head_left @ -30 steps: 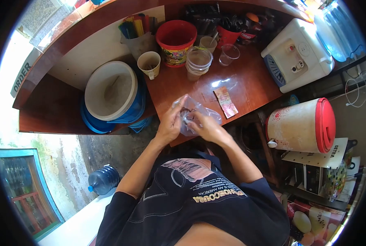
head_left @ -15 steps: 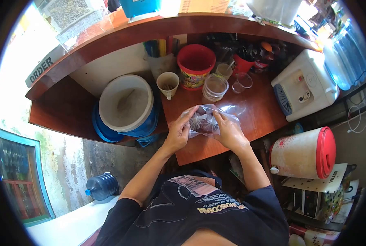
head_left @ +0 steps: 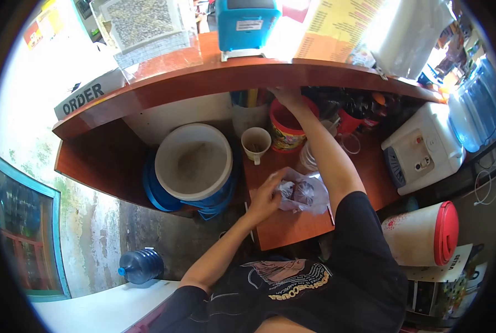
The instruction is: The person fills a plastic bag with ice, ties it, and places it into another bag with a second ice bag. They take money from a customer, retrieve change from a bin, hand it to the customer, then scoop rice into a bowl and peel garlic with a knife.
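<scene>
A clear plastic bag with dark, round, tied bundles inside rests on the brown counter. My left hand is closed on the bag's left edge. Stretched up and forward, my right hand is near the straws and the red bucket, under the upper shelf; its fingers are largely hidden by the shelf edge. A cup stands just beyond my left hand, and clear plastic cups are partly behind my right forearm.
At the left stands a large white tub over blue containers. The water dispenser is at the right, above a drink cooler with a red lid. The shelf's wooden edge spans overhead, carrying a blue box.
My right hand has let go of the bag and moved up and forward to beneath the shelf. My left hand stays at the bag. The camera view has shifted, showing more of the shelf top.
</scene>
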The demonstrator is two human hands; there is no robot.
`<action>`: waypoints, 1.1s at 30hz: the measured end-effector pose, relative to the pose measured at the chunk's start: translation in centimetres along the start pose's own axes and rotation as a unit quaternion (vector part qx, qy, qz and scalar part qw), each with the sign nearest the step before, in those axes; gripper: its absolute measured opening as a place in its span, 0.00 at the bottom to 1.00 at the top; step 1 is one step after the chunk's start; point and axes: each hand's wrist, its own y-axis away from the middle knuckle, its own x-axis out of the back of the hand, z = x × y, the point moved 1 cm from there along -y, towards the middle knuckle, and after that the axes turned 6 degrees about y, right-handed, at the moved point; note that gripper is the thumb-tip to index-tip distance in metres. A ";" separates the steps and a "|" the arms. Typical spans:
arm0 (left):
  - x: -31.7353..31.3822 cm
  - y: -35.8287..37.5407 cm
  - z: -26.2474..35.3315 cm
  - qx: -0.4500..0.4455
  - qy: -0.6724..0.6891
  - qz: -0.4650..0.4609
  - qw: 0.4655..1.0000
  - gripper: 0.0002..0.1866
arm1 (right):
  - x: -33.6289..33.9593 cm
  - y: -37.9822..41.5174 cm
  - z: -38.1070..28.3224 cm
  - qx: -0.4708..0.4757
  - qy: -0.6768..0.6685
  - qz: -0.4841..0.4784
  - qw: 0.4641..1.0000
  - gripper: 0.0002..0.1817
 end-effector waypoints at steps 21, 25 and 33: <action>0.7 0.9 1.5 0.046 0.040 -0.022 0.998 0.36 | 25.3 3.3 -17.2 -0.005 -0.031 0.043 0.999 0.09; 0.5 0.6 1.4 0.060 0.048 -0.008 0.997 0.36 | 33.2 8.2 -19.9 -0.190 -0.223 0.168 0.941 0.06; -0.5 -0.2 1.7 0.058 0.013 -0.010 0.998 0.35 | 26.1 15.5 -15.7 -0.128 -0.093 -0.098 0.983 0.16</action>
